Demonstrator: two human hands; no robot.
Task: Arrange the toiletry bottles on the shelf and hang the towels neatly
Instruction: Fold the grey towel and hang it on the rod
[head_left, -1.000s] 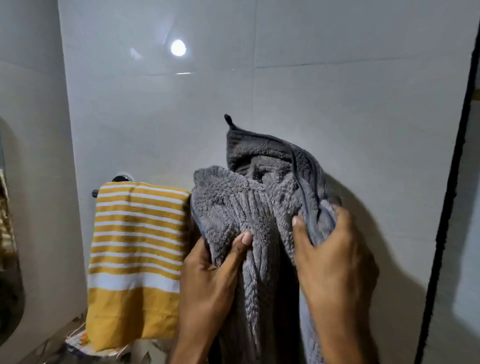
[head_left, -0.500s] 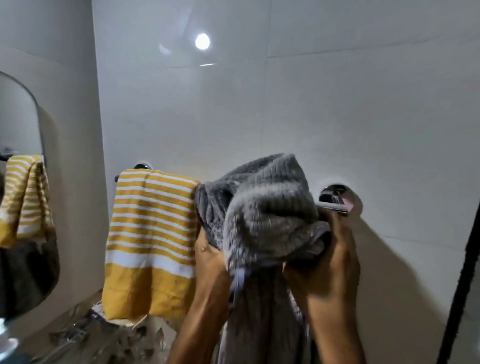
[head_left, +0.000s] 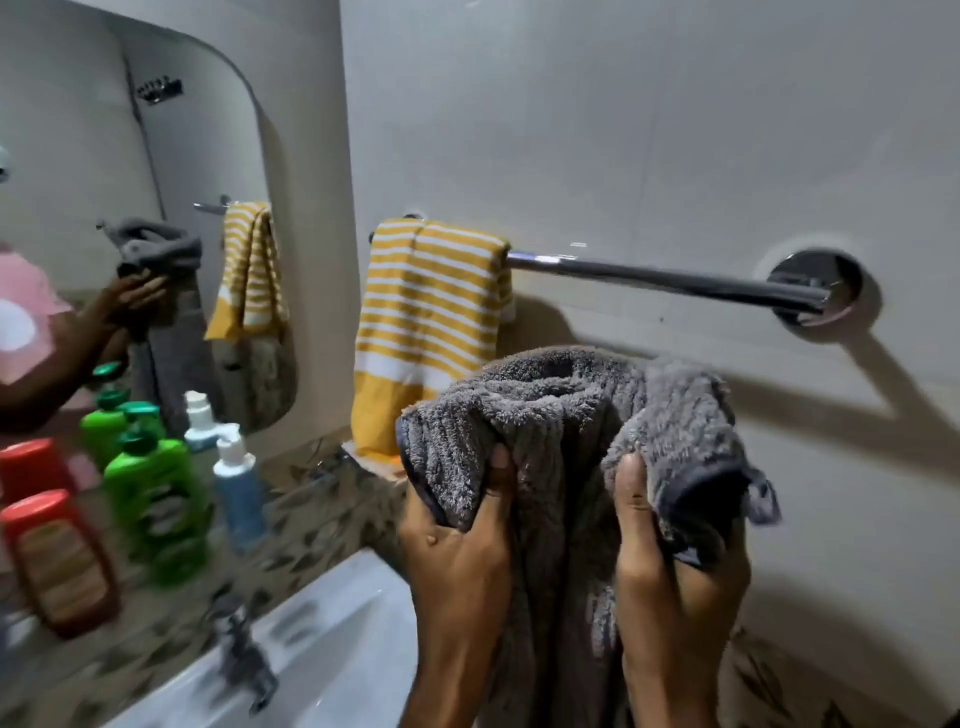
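Note:
A fluffy grey towel (head_left: 561, 410) is bunched between both hands, below the bare stretch of the chrome towel bar (head_left: 670, 278) and not touching it. My left hand (head_left: 462, 551) grips its left fold and my right hand (head_left: 675, 566) grips its right edge near a small hanging loop. A yellow and white striped towel (head_left: 431, 322) hangs over the bar's left end. On the patterned counter (head_left: 332, 514) at left stand a green bottle (head_left: 156, 493), a blue bottle with a white cap (head_left: 236, 493) and a red-capped brown bottle (head_left: 57, 566).
A mirror (head_left: 104, 208) on the left wall reflects the towels, the bottles and the person. A white sink (head_left: 322, 639) with a metal tap (head_left: 244, 654) sits below the counter. White tiled wall lies behind the bar.
The grey towel has come down from bar height to below the bar, still in both hands. The view has dropped and swung left, bringing the bottles, sink and bare bar into sight.

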